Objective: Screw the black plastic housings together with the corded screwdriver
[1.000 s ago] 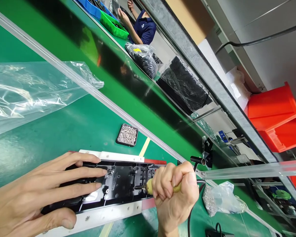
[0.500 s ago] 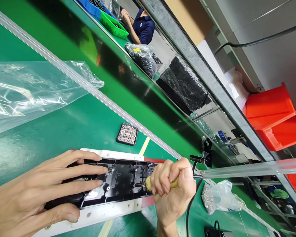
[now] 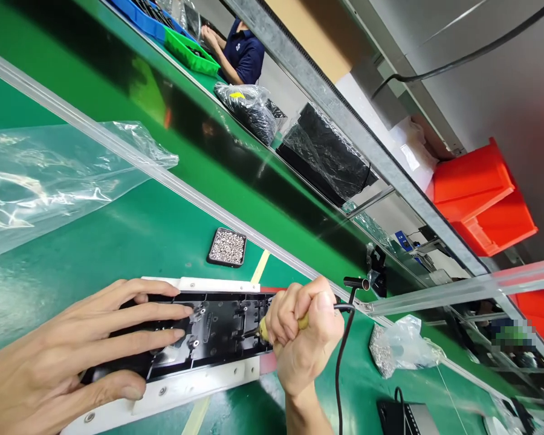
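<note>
A long black plastic part (image 3: 217, 329) lies in a white fixture (image 3: 194, 379) on the green bench. My left hand (image 3: 72, 353) rests flat on its left end, fingers spread and pressing down. My right hand (image 3: 303, 338) is closed around a yellow-handled corded driver (image 3: 265, 329), whose tip touches the right portion of the black part. A black cable (image 3: 340, 362) runs down from the tool.
A small black tray of screws (image 3: 227, 246) sits beyond the fixture. A clear bag of screws (image 3: 396, 347) lies to the right. Clear plastic sheet (image 3: 49, 175) covers the left. Orange bins (image 3: 480, 193) stand at the right. Another person (image 3: 236, 51) works at the far end.
The view has shifted slightly, so everything sits a little lower-left. Both hands keep their hold; the driver stays on the black part.
</note>
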{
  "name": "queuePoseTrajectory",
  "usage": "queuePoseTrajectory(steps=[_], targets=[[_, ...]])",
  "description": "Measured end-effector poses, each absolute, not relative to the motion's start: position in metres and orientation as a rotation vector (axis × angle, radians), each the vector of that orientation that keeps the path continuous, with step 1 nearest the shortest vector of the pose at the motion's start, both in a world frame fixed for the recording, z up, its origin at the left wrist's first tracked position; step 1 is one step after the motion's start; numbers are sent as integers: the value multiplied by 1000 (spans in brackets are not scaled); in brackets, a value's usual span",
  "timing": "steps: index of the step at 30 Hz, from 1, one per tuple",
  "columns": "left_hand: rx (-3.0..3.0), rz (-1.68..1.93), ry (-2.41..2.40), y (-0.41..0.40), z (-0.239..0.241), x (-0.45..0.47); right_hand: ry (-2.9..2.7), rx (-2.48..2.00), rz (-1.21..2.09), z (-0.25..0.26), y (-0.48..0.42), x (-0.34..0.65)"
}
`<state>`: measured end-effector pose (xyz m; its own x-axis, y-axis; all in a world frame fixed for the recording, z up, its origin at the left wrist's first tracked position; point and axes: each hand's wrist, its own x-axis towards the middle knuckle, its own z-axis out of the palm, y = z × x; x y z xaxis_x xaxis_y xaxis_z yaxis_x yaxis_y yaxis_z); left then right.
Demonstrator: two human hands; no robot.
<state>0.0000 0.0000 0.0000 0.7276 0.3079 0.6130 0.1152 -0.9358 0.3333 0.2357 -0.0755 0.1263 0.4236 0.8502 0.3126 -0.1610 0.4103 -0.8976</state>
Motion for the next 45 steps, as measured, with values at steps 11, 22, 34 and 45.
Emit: queuePoseTrajectory(steps=[11,22,34,45], targets=[[2760,878,435,2,-33,-12,-888,-899,819,123,-75,236],[2774,898,454,5,-33,-10,-892,-912,808,123,-76,237],[2739,901,371,3,-20,-10,-885,-937,797,123,-76,238],[2666,998,348,-1,-12,-4,-892,-927,788,125,-75,238]])
